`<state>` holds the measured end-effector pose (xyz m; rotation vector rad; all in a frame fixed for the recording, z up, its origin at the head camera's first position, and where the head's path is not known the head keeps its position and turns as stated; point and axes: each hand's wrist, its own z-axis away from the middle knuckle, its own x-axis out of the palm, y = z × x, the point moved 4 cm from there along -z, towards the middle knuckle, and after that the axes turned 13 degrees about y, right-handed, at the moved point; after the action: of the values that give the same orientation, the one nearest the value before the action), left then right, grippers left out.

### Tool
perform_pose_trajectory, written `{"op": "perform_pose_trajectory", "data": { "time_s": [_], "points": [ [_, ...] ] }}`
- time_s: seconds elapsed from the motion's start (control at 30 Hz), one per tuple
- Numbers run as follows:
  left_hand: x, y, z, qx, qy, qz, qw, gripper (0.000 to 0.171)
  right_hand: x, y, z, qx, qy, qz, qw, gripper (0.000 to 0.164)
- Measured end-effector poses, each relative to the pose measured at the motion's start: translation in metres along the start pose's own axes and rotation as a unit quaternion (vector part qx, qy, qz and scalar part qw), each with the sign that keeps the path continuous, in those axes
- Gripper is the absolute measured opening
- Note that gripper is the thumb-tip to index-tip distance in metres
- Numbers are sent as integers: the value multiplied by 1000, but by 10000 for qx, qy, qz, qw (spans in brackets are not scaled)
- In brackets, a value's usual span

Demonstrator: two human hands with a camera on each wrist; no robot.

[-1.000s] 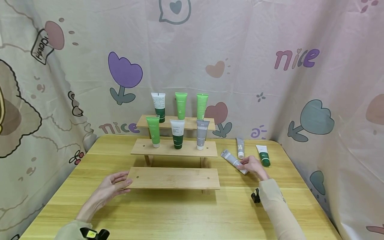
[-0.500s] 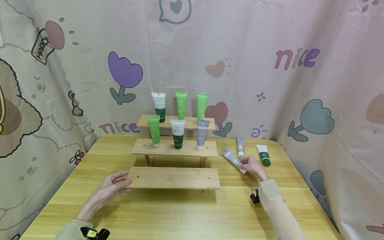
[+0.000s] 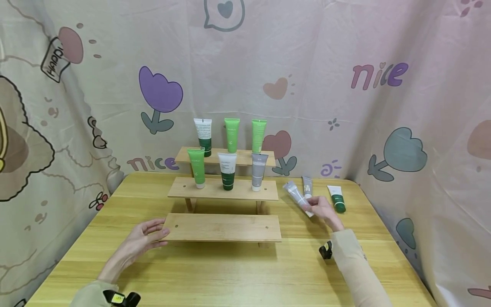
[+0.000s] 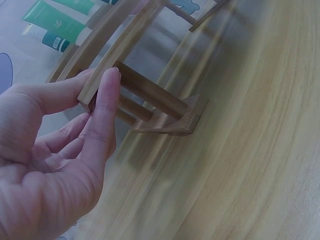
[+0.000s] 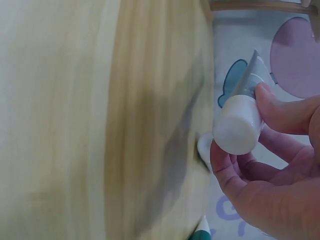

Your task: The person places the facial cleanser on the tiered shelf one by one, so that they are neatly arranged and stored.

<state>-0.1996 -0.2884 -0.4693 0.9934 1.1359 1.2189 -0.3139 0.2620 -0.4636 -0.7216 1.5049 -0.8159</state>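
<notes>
Pinched between the thumb and fingers of my right hand (image 3: 323, 211) is a grey squeeze tube (image 3: 297, 196); its white cap (image 5: 237, 125) faces the camera in the right wrist view, and a shadow falls on the wood beside it. My left hand (image 3: 140, 241) grips the left end of the lowest tier of a wooden tiered display stand (image 3: 222, 228). In the left wrist view, the thumb and fingers lie on either side of that shelf end (image 4: 95, 82). A second grey tube (image 3: 307, 186) lies just behind the held one, partly hidden.
A white-and-green tube (image 3: 336, 199) lies farther right on the wooden table (image 3: 215, 277). On the stand's middle tier stand a green tube (image 3: 197, 168), a white-and-green tube (image 3: 227, 170) and a grey tube (image 3: 258, 170). Three more tubes, including a light green one (image 3: 232, 135), stand on the top tier.
The grey tube in my right hand has risen off the table and turned slightly more upright, its cap end shifting back. The left hand and stand have stayed still.
</notes>
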Motion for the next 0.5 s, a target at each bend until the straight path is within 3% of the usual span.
{"op": "perform_pose_trajectory", "data": {
  "time_s": [0.5],
  "points": [
    [1,1,1,14,-71,28,10000,79,-8,-28,3,-256,675,-535,9960,39]
  ]
}}
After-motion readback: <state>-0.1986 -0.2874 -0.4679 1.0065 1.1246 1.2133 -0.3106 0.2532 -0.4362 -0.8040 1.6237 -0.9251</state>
